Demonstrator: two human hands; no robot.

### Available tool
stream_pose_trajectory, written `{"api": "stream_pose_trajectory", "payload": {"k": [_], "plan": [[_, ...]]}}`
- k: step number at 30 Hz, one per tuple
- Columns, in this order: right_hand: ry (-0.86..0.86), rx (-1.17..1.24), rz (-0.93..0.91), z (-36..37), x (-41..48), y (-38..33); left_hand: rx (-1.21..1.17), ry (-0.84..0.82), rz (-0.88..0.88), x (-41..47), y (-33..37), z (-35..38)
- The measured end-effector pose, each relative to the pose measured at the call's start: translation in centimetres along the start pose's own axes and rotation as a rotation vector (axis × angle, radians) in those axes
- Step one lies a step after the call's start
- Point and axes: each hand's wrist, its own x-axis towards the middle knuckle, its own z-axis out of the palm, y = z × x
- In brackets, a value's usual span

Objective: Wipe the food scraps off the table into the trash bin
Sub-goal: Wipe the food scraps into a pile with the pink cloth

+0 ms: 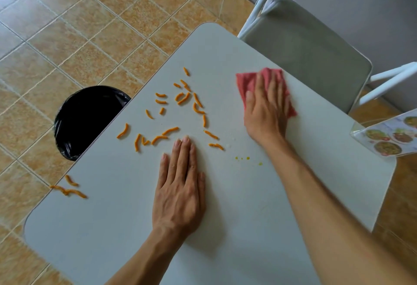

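Several orange food scraps (180, 98) lie scattered over the white table (225, 194), most near its left edge. A smaller cluster of scraps (67, 189) sits at the near left edge. Small yellow crumbs (247, 158) dot the middle. My right hand (267, 113) presses flat on a pink cloth (249, 81) at the table's far side, right of the scraps. My left hand (180, 185) lies flat on the table, fingers together, its fingertips just below the scraps. A trash bin (83, 117) lined with a black bag stands on the floor, partly under the table's left edge.
A grey folding chair (311, 52) with a white frame stands against the table's far right side. A clear menu stand (388, 136) with food pictures sits at the right edge. Tan floor tiles (90, 25) surround the table.
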Motion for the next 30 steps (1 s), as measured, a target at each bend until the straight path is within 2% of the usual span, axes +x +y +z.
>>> {"api": "stream_pose_trajectory", "payload": {"k": [2, 3, 6, 8, 11, 13, 14, 15, 18, 19, 21, 25, 27, 30], "plan": [[0.102, 0.022, 0.162, 0.7, -4.3, -0.7, -0.006, -0.001, -0.002, 0.0, 0.0, 0.0], [0.125, 0.021, 0.145, 0.9, -6.5, -1.4, -0.009, -0.001, -0.003, 0.0, 0.0, 0.0], [0.013, -0.077, -0.167, 0.9, -11.7, -1.3, -0.016, -0.002, -0.01, 0.0, 0.0, 0.0], [-0.015, -0.138, -0.204, 0.3, -12.7, 1.4, -0.011, -0.002, -0.016, 0.1, 0.0, 0.0], [0.108, -0.072, 0.18, -0.1, -14.2, 3.9, -0.012, -0.002, -0.014, 0.2, 0.1, 0.0], [0.187, -0.029, 0.369, 0.6, -16.2, 1.8, -0.01, -0.006, -0.014, 0.1, 0.1, 0.0], [0.182, -0.019, 0.352, 1.0, -17.0, 0.3, -0.011, -0.009, -0.014, 0.1, 0.0, 0.0], [0.148, -0.01, 0.248, 1.3, -17.8, -1.1, -0.013, -0.008, -0.015, 0.1, 0.0, 0.0], [0.002, -0.062, -0.212, 0.8, -18.0, -1.2, -0.038, 0.0, -0.017, 0.3, 0.0, -0.1], [-0.021, -0.085, -0.295, 0.5, -17.6, -0.3, -0.054, 0.002, -0.01, 0.3, -0.1, -0.2], [-0.022, -0.06, -0.282, 0.0, -18.0, 0.9, -0.083, 0.004, 0.027, -0.1, -0.6, -0.5], [0.05, 0.025, 0.001, 1.0, -20.2, -1.8, -0.072, 0.001, 0.019, -2.6, -3.5, -1.4], [0.039, 0.022, -0.047, 1.5, -18.9, -3.6, -0.049, 0.003, -0.006, -4.1, -4.8, -1.4], [-0.007, -0.005, -0.218, 1.9, -14.9, -5.6, -0.052, 0.023, -0.054, -5.3, -4.8, -0.9]]}}
